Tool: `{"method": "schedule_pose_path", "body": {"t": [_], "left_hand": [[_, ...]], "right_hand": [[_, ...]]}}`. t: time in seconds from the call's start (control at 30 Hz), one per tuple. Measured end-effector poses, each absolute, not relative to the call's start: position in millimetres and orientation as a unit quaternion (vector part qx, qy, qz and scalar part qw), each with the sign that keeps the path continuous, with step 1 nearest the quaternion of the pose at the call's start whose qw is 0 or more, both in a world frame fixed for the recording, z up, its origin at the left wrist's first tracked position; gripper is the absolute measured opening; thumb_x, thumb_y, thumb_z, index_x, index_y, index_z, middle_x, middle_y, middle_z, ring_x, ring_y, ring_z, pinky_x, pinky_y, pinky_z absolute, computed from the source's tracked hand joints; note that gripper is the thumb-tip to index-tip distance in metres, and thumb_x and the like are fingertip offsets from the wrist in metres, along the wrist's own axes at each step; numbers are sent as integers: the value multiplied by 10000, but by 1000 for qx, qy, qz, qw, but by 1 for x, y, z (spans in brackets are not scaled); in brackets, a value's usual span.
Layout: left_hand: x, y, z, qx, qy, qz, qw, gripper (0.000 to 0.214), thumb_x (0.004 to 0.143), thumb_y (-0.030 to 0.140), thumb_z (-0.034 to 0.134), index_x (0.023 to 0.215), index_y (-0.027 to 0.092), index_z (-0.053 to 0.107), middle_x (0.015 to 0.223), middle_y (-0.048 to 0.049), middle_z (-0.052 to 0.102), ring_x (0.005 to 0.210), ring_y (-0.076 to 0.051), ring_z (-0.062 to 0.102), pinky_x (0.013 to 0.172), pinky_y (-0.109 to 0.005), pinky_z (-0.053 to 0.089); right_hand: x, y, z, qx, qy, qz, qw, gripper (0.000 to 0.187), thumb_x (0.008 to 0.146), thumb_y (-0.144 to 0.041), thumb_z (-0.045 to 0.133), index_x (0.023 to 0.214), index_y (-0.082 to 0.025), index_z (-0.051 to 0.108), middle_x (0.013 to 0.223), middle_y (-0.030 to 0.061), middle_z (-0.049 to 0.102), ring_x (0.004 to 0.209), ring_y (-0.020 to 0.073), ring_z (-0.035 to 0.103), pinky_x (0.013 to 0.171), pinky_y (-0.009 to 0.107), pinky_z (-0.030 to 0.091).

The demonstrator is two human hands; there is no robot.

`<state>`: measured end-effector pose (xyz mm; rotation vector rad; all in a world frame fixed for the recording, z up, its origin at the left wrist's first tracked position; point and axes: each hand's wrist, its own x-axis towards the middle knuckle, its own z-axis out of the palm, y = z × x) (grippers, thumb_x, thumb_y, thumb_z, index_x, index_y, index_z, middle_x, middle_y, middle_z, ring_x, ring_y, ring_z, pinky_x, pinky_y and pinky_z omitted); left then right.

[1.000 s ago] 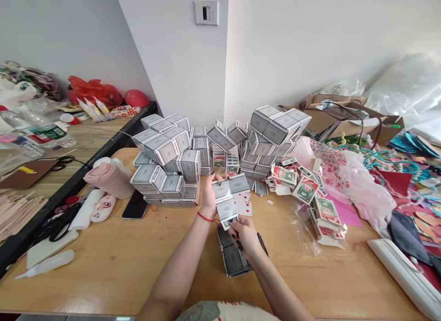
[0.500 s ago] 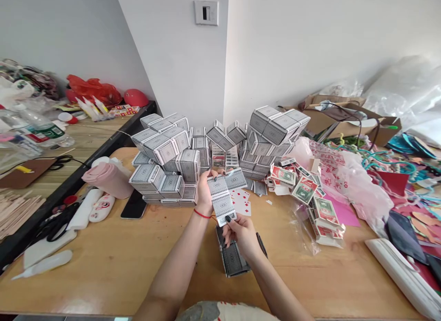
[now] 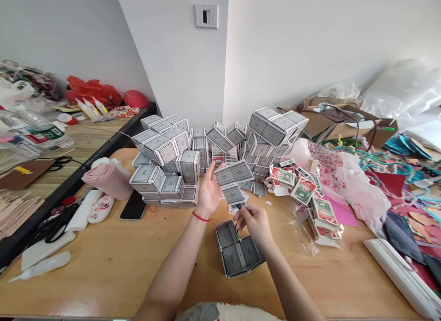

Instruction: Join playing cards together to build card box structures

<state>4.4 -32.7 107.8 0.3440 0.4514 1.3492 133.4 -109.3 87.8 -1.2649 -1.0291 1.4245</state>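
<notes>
In the middle of the head view my right hand (image 3: 254, 224) pinches the lower end of a joined piece of playing cards (image 3: 234, 174) with grey patterned backs. Beside its left edge is my left hand (image 3: 211, 192), fingers spread and palm turned up; it seems to hold nothing. Below the hands, an L-shaped block of folded playing cards (image 3: 232, 254) lies on the table, partly behind my right forearm. A few loose cards (image 3: 233, 209) lie face up under the raised piece, mostly covered by it.
Stacked card blocks stand at the back left (image 3: 161, 144) and back right (image 3: 272, 128). Opened card boxes (image 3: 305, 190) and a crumpled plastic bag (image 3: 344, 174) lie to the right. A phone (image 3: 133, 207), a pink roll (image 3: 108, 179) and black scissors (image 3: 62, 220) lie at left.
My left hand has let go of the card piece and opened. My right hand has moved right with the piece, turning it, and more of the block below shows.
</notes>
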Motion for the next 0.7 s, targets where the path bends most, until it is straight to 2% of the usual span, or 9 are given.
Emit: {"method": "schedule_pose_path", "body": {"t": [0.07, 0.13, 0.2, 0.27, 0.3, 0.4, 0.53, 0.6, 0.7], "left_hand": [[-1, -36, 106, 148, 207, 556, 791, 436, 751, 495, 472, 1106, 244, 508, 1075, -77, 573, 918, -208, 575, 826, -403, 418], [-6, -42, 105, 150, 187, 488, 839, 582, 728, 599, 417, 1144, 199, 486, 1125, -136, 540, 953, -265, 559, 825, -475, 402], [-12, -47, 104, 169, 168, 421, 875, 672, 709, 642, 394, 1162, 153, 480, 1123, -173, 537, 973, -306, 545, 795, -486, 409], [-17, -51, 100, 195, 180, 372, 889, 593, 736, 558, 450, 1151, 137, 495, 1088, -171, 561, 945, -296, 562, 764, -442, 429], [-19, -52, 98, 215, 197, 366, 884, 498, 745, 445, 516, 1134, 133, 513, 1052, -162, 584, 904, -271, 582, 741, -393, 441], [-21, -52, 90, 281, 268, 356, 850, 442, 657, 97, 622, 1091, 152, 558, 954, -117, 638, 736, -183, 617, 647, -263, 432], [-14, -55, 85, 293, 322, 450, 779, 396, 651, 65, 613, 1036, 159, 593, 971, -87, 642, 693, -143, 603, 606, -220, 414], [-11, -59, 84, 298, 347, 488, 744, 402, 651, 72, 615, 1035, 183, 585, 979, -65, 635, 727, -137, 595, 618, -211, 418], [-10, -67, 85, 335, 362, 448, 746, 363, 667, 114, 608, 1015, 210, 567, 941, -53, 630, 679, -129, 578, 549, -201, 411]], "right_hand": [[146, -102, 88, -556, -453, 501, 485, 249, 739, -357, 483, 608, -165, 571, 477, 20, 589, 399, 141, 567, 417, 258, 479], [158, -96, 87, -573, -493, 425, 499, 187, 729, -276, 470, 750, -173, 625, 639, 42, 653, 516, 163, 620, 531, 299, 517], [168, -92, 85, -577, -540, 363, 494, 275, 724, -213, 431, 902, -199, 641, 790, 51, 671, 617, 176, 640, 633, 335, 516], [174, -89, 82, -582, -573, 315, 483, 294, 712, -197, 433, 896, -239, 659, 904, 43, 661, 747, 195, 634, 724, 354, 492], [175, -88, 81, -581, -578, 306, 485, 289, 706, -199, 442, 880, -254, 667, 930, 37, 657, 799, 204, 624, 756, 356, 480], [171, -85, 79, -573, -521, 353, 525, 282, 718, -254, 481, 945, -254, 648, 907, 41, 657, 745, 207, 629, 715, 358, 492], [160, -82, 81, -491, -355, 530, 593, 435, 752, -418, 494, 1112, -177, 534, 846, 83, 656, 692, 205, 636, 614, 349, 507], [156, -81, 83, -467, -333, 584, 575, 433, 735, -442, 528, 1064, -162, 549, 824, 81, 651, 710, 192, 631, 580, 300, 497], [155, -80, 85, -483, -363, 575, 551, 364, 694, -416, 595, 963, -171, 580, 705, 23, 616, 600, 135, 589, 494, 223, 450]]}}
